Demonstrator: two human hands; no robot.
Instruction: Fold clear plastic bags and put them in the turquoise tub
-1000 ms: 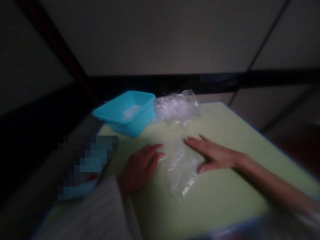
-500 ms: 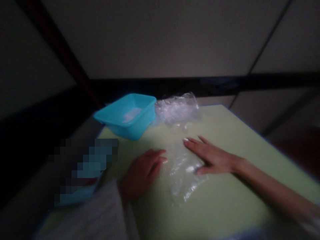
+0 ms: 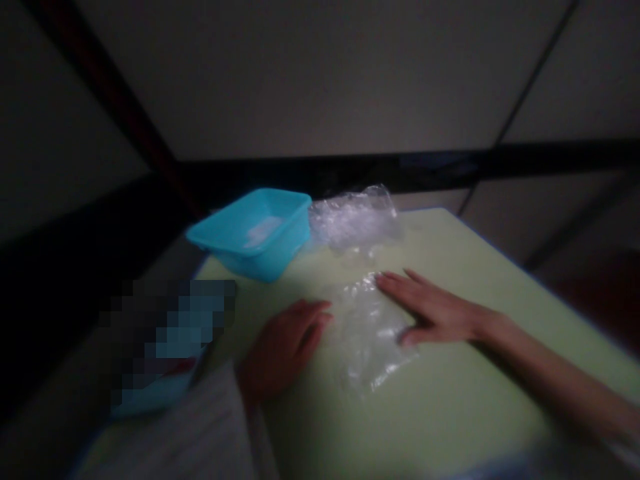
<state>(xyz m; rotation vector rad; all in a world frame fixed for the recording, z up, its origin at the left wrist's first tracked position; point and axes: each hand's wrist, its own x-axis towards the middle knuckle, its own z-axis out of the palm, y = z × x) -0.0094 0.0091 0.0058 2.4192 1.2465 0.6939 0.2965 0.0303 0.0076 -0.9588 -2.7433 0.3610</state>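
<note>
A clear plastic bag (image 3: 373,333) lies flat and shiny on the pale yellow-green table top (image 3: 480,400). My right hand (image 3: 435,310) rests on the bag's right side, fingers stretched out and thumb spread away. At the bag's left edge is my left hand (image 3: 283,350), palm down, its fingers loosely bent with a gap between the tips. Whether those fingertips touch the bag is too blurred to tell. Just beyond the bag are small clear plastic pieces (image 3: 367,255), hard to make out.
A blue plastic basin (image 3: 285,250) stands at the back left with something whitish (image 3: 264,230) inside. Beside it lies a crumpled clear plastic bag (image 3: 353,217). Left of my sleeve is a light-blue item (image 3: 155,393), partly pixelated. A pale panelled wall (image 3: 320,80) rises behind the table.
My right hand has slid slightly right and away from me over the bag. The bag appears a little more spread toward its far edge. My left hand stays nearly still.
</note>
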